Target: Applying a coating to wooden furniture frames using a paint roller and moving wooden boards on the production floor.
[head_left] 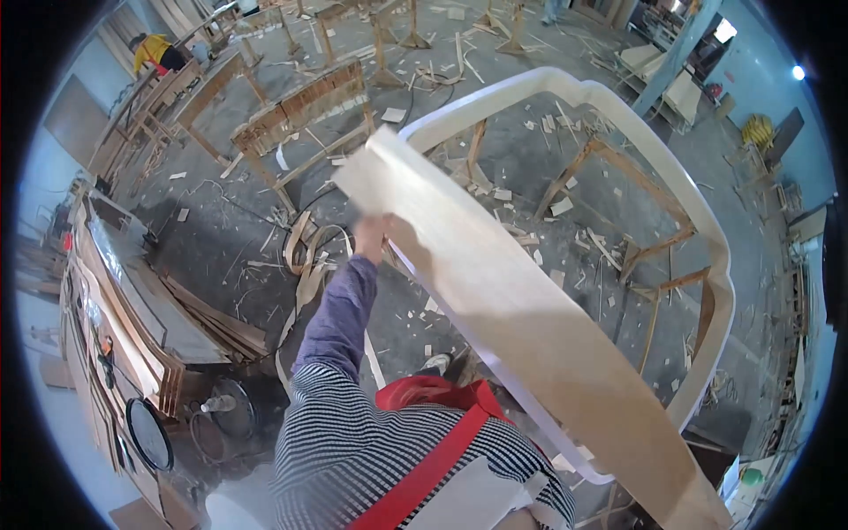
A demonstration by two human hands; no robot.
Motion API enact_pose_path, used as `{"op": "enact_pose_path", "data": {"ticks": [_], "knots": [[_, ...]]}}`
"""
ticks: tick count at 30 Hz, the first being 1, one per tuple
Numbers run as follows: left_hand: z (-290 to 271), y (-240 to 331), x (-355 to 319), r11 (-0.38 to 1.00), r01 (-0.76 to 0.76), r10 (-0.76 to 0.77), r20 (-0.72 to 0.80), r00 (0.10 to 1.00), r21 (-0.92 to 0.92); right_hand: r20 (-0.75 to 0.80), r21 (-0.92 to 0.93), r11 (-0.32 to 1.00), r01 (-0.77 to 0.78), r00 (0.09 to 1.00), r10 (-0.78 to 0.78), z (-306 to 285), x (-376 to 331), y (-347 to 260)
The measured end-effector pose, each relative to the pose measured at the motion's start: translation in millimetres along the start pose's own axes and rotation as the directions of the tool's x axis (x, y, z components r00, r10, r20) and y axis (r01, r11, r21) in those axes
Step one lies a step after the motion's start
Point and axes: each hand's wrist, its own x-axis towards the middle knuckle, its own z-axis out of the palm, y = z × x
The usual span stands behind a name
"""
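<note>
Pale long plywood strip [521, 318] is gripped by left hand [371, 231], fingers clamped on its edge, not yet seated on curved white wooden frame [707, 230]; right hand unseen

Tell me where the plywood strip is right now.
In the head view, the plywood strip runs diagonally from upper centre to lower right, gripped near its top by the left hand, lying over the curved white frame.

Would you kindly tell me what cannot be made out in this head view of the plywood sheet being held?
- Right hand: not in view; the plywood sheet and the lower picture edge hide it.
- Left hand: fingers hidden behind the sheet's edge, so the grip is unclear.
- Sheet's near end: cut off at the lower right edge.
- Curved white frame: its near side is covered by the sheet.
- Distant person in yellow: too small.
</note>
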Motion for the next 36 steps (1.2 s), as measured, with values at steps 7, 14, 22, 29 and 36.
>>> {"op": "enact_pose_path", "data": {"ticks": [7,14,22,29,36], "knots": [[-2,-56,13,0.985,-0.006,0.036,-0.173,0.984,0.172,0.146,-0.751,0.598,0.28,0.954,-0.263,-50,27,22],[2,-64,18,0.983,-0.077,0.118,-0.257,0.959,0.166,0.295,-0.536,0.714,0.45,0.893,-0.341,-86,5,53],[16,-66,8,0.945,-0.102,0.211,-0.343,0.915,0.31,-0.319,-0.484,0.875,0.021,0.927,-0.198,-7,-57,31],[17,-69,13,0.966,-0.043,0.144,-0.395,0.907,0.253,-0.479,-0.353,0.928,-0.122,0.875,-0.067,-40,-27,34],[1,-95,31,0.976,0.11,-0.164,-0.307,0.938,-0.186,-0.705,-0.518,0.823,-0.234,0.661,-0.257,-78,35,26]]}}
